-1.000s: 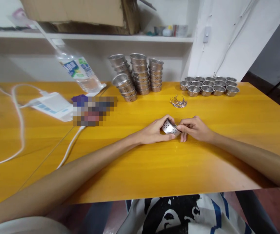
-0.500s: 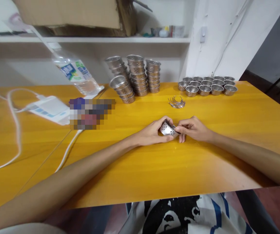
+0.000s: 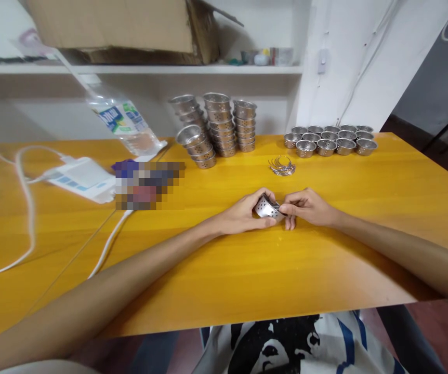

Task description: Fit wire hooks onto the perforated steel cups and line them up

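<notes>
A small perforated metal strainer cup (image 3: pixel 266 208) is tilted on its side just above the table, its open rim toward the right. My left hand (image 3: pixel 247 212) wraps round it, with the thumb along the lower side and the fingers over the top. At the rim, my right hand (image 3: pixel 305 206) pinches a thin metal wire between thumb and forefinger; most of that wire is hidden by the fingers. Beyond both hands lies a small heap of curved metal wires (image 3: pixel 282 167).
Tall stacks of strainer cups (image 3: pixel 224 127) stand at the back, beside a leaning plastic bottle (image 3: pixel 124 119). Several rows of single cups (image 3: pixel 327 147) are at the back right. A white power strip (image 3: pixel 81 176) and its cables occupy the left. A cardboard box (image 3: pixel 122 26) sits on the shelf.
The view has tilted up slightly, so the background sits a little lower. Both hands keep nearly the same hold on the cup and wire.
</notes>
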A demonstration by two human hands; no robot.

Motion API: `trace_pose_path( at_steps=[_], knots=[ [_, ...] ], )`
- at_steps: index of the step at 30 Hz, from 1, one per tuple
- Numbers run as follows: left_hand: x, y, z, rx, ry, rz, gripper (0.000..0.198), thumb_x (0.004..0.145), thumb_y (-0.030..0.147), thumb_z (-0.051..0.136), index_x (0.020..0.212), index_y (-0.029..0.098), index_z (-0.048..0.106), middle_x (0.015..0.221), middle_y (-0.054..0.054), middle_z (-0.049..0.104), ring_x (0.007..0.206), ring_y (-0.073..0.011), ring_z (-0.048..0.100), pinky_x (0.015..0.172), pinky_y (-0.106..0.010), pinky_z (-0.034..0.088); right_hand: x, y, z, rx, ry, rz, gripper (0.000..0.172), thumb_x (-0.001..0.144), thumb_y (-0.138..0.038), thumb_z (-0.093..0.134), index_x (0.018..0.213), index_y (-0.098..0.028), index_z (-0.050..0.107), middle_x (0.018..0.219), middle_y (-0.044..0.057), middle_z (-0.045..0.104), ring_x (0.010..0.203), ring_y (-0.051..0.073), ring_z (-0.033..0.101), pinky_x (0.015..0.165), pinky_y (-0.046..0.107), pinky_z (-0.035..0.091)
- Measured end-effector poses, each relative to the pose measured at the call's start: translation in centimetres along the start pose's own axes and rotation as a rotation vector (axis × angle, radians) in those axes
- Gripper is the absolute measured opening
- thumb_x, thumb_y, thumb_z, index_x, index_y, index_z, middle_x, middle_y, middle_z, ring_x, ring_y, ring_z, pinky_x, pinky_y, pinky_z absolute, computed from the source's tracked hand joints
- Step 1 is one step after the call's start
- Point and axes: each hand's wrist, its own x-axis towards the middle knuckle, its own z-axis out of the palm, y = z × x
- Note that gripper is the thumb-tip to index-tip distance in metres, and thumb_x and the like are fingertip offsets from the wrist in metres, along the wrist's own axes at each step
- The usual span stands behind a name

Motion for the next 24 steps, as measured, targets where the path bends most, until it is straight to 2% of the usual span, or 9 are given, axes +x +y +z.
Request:
trace_pose_path(
  at_steps=[4,8,10,14,18,20,21,22,24],
  knots=[
    [-0.1,-0.1,0.1,0.028,0.021,0.011,0.049,0.087,0.051,0.082,0.118,0.022,0.058,0.104,-0.003,0.066,0.093,-0.0209,0.063,0.084,-0.034,0.052,-0.1,0.3,-0.1,0.019,0.017,-0.029,0.048,0.097,-0.061,0.08,0.086,-0.015,0.073,0.07,0.004,0.076,0.059,0.014,0.074,0.06,0.025,0.063],
    [-0.1,-1.1,0.3,0.045,0.101,0.055,0.054,0.085,0.047,0.087,0.126,0.024,0.061,0.121,-0.007,0.073,0.11,-0.026,0.07,0.099,-0.041,0.056,0.0,0.7,-0.4,0.003,0.164,-0.087,0.04,0.094,-0.055,0.084,0.106,-0.017,0.076,0.1,0.004,0.072,0.058,0.009,0.071,0.051,0.024,0.062],
    [0.0,-1.5,0.5,0.051,0.144,0.091,0.06,0.083,0.045,0.091,0.132,0.025,0.063,0.13,-0.009,0.073,0.118,-0.0285,0.072,0.105,-0.044,0.057,0.2,0.9,-0.6,0.013,0.207,-0.088,0.045,0.09,-0.05,0.089,0.119,-0.021,0.07,0.11,0.002,0.066,0.06,0.007,0.068,0.048,0.023,0.062],
    [-0.1,-1.5,0.7,0.19,0.252,0.193,0.069,0.081,0.041,0.096,0.141,0.028,0.064,0.137,-0.011,0.072,0.125,-0.0317,0.072,0.113,-0.051,0.055,0.6,1.3,-0.4,0.081,0.249,-0.026,0.064,0.083,-0.052,0.094,0.123,-0.027,0.052,0.105,-0.004,0.06,0.06,0.009,0.067,0.044,0.025,0.06],
    [-0.4,-1.3,1.0,0.291,0.387,0.293,0.056,0.085,0.036,0.093,0.134,0.028,0.066,0.138,-0.011,0.071,0.133,-0.032,0.068,0.114,-0.05,0.056,0.3,1.6,-0.2,-0.085,0.317,0.026,0.045,0.102,-0.066,0.067,0.116,-0.025,0.052,0.088,-0.003,0.063,0.05,0.012,0.062,0.04,0.026,0.05],
    [-0.1,-1.6,0.7,0.313,0.509,0.295,0.048,0.085,0.033,0.091,0.126,0.027,0.067,0.135,-0.01,0.07,0.131,-0.0306,0.069,0.109,-0.046,0.059,0.2,1.6,-0.9,-0.357,0.474,-0.022,0.039,0.11,-0.061,0.052,0.108,-0.023,0.057,0.085,0.0,0.065,0.057,0.015,0.065,0.05,0.029,0.054],
    [0.3,-1.8,0.3,0.324,0.577,0.287,0.045,0.085,0.032,0.09,0.122,0.026,0.067,0.132,-0.009,0.07,0.128,-0.0297,0.069,0.106,-0.044,0.059,0.3,1.5,-1.5,-0.551,0.543,-0.067,0.038,0.112,-0.057,0.048,0.106,-0.022,0.061,0.089,0.005,0.069,0.069,0.019,0.07,0.062,0.034,0.06],
    [1.1,-2.1,-0.3,0.33,0.642,0.277,0.042,0.084,0.031,0.091,0.119,0.025,0.068,0.129,-0.009,0.071,0.124,-0.0289,0.07,0.105,-0.043,0.059,0.6,1.5,-2.3,-0.762,0.575,-0.121,0.037,0.112,-0.053,0.046,0.106,-0.021,0.065,0.099,0.01,0.073,0.085,0.024,0.074,0.077,0.04,0.063],
    [3.4,-2.6,-1.9,0.314,0.747,0.241,0.039,0.082,0.032,0.093,0.112,0.024,0.069,0.124,-0.008,0.074,0.118,-0.0275,0.071,0.104,-0.043,0.059,1.7,1.6,-4.2,-1.13,0.509,-0.207,0.04,0.111,-0.048,0.046,0.121,-0.019,0.072,0.132,0.019,0.072,0.123,0.034,0.07,0.108,0.053,0.057]
  ],
)
